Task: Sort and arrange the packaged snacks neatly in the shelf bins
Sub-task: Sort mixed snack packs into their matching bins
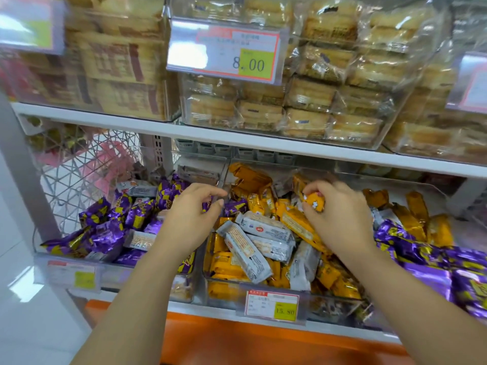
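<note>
Three clear bins line the lower shelf. The middle bin (311, 292) is filled with yellow snack packs (226, 264), with several white packs (247, 248) lying on top. Purple packs (108, 233) fill the left bin (118, 275), mixed with a few white ones. More purple packs (427, 262) spill over at the right. My right hand (340, 217) grips a small yellow pack (315, 201) above the middle bin. My left hand (189, 214) hovers over the divider between the left and middle bins, fingers loosely curled, holding nothing that I can see.
The shelf above (237, 138) carries clear bins of wrapped pastries (303, 101) and hangs low over the back of the lower bins. A price tag (226, 54) juts out in front. A wire basket (79, 167) stands at the left. An orange ledge (237, 335) runs below.
</note>
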Available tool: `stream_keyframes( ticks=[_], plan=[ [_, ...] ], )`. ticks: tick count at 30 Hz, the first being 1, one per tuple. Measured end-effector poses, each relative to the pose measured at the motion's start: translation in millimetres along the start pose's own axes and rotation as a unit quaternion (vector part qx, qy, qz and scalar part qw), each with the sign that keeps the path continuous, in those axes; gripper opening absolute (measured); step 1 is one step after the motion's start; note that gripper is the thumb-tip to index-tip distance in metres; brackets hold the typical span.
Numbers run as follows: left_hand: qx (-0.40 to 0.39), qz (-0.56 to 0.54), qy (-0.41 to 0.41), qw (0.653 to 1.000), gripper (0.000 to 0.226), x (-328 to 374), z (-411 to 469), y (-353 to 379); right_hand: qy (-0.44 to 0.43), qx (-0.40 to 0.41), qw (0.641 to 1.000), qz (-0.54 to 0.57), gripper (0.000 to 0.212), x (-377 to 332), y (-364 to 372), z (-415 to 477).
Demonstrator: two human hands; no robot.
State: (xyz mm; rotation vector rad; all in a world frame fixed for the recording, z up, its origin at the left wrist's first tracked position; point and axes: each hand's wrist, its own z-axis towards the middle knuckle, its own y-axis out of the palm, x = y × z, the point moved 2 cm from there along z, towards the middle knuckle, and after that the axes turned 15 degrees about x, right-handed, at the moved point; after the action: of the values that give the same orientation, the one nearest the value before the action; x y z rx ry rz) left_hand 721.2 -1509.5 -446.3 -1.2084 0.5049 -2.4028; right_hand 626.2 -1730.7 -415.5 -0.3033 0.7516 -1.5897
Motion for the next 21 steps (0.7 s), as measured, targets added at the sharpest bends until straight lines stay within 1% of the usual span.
stream_keyframes(
  ticks=[2, 5, 9, 12, 14, 16, 18, 19, 21],
  plan=[
    [0.004, 0.000, -0.006, 1.000, 0.020, 1.8, -2.4, 0.7, -0.014, -0.022, 0.999, -0.038, 0.023, 5.3, -0.9, -4.7],
    [0.017, -0.007, -0.023, 1.000, 0.019, 0.3, -4.4, -0.9, -0.057, -0.048, 0.997, 0.002, 0.026, -10.3, -1.0, -1.6],
    [0.026, -0.016, -0.044, 0.999, 0.017, -7.0, -3.7, -7.4, -0.108, -0.147, 0.982, 0.056, 0.028, -53.3, 23.7, 7.8],
    [0.033, -0.030, -0.047, 0.998, 0.016, -11.6, -1.6, -11.5, -0.087, -0.212, 0.970, 0.074, 0.037, -75.9, 57.8, 13.4],
    [0.042, -0.055, -0.055, 0.996, 0.017, -15.3, 0.5, -13.5, -0.077, -0.282, 0.954, 0.070, 0.047, -81.8, 85.5, 18.1],
    [0.049, -0.071, -0.063, 0.994, 0.016, -18.1, 3.1, -17.0, -0.076, -0.363, 0.927, 0.056, 0.054, -84.2, 105.4, 24.3],
    [0.050, -0.064, -0.060, 0.995, 0.015, -20.5, 5.5, -20.2, -0.065, -0.428, 0.900, 0.059, 0.059, -84.4, 114.9, 29.9],
    [0.047, -0.058, -0.057, 0.996, 0.014, -21.5, 6.6, -20.7, -0.066, -0.444, 0.892, 0.055, 0.059, -83.7, 116.4, 31.9],
    [0.040, -0.049, -0.055, 0.996, 0.014, -22.9, 7.3, -20.8, -0.093, -0.431, 0.897, 0.010, 0.046, -80.8, 117.7, 32.1]
  ],
)
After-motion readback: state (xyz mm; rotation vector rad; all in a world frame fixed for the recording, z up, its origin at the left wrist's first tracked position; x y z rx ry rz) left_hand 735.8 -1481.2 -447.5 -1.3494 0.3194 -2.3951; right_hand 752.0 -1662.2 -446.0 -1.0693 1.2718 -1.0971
